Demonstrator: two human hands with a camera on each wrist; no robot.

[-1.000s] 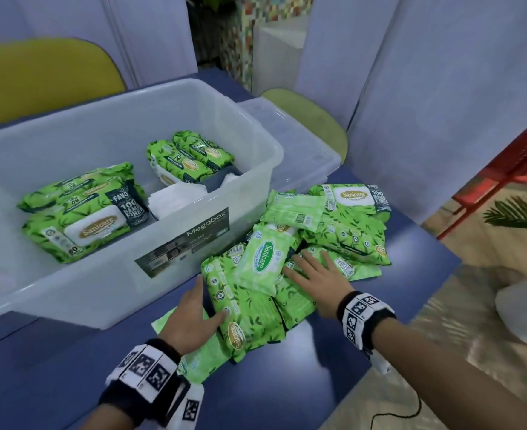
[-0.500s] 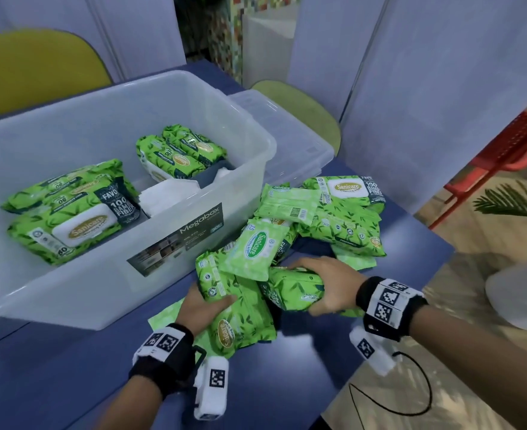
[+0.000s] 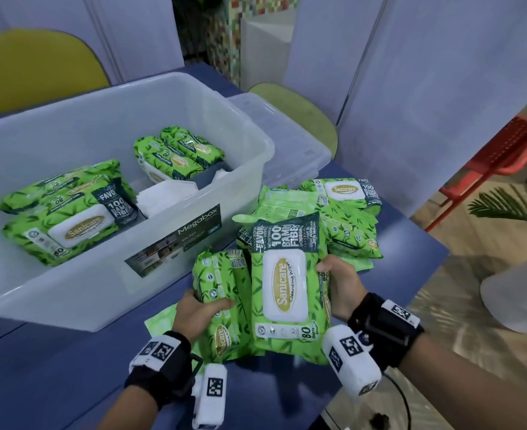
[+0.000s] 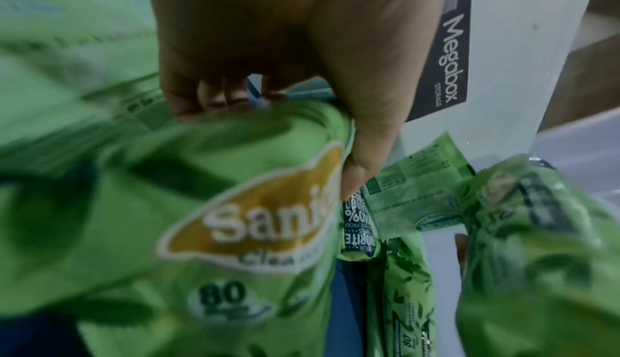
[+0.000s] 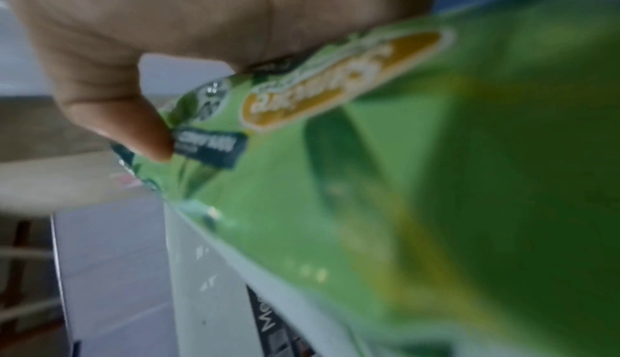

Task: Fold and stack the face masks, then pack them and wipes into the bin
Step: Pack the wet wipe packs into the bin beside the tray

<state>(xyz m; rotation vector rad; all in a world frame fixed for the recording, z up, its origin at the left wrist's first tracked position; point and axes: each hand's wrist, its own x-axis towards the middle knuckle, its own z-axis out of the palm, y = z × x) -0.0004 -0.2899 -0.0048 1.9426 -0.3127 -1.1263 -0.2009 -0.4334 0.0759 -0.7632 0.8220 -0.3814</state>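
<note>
Bare forearms here, black wristbands (image 3: pixel 163 364) on both wrists, white blocks (image 3: pixel 350 361) with black square codes strapped below.

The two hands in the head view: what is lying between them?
In the head view, two green wipes packs fill that stretch: the left hand grips the leaf-printed pack, the right hand holds the white-lidded pack. They lie side by side.
</note>
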